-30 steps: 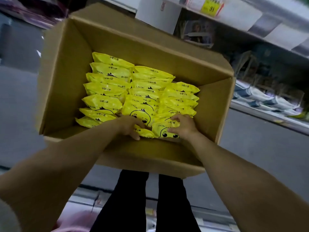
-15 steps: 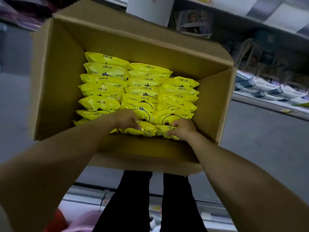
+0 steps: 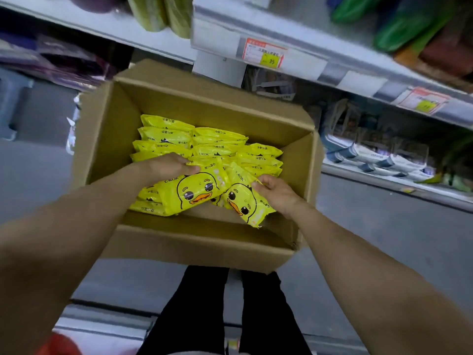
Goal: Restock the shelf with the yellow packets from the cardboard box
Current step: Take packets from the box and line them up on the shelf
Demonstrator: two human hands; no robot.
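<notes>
Inside the cardboard box (image 3: 107,129), the left hand (image 3: 166,167) curls its fingers over one duck-faced packet (image 3: 194,193). The right hand (image 3: 277,193) pinches a second packet (image 3: 243,203) over the box's near wall.

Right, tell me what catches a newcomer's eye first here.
Two yellow duck-face packets tilt up at the near end of the cardboard box: the left packet in the left hand, the right packet in the right hand. Behind lie rows of yellow packets; above, a price tag reading 35.
</notes>
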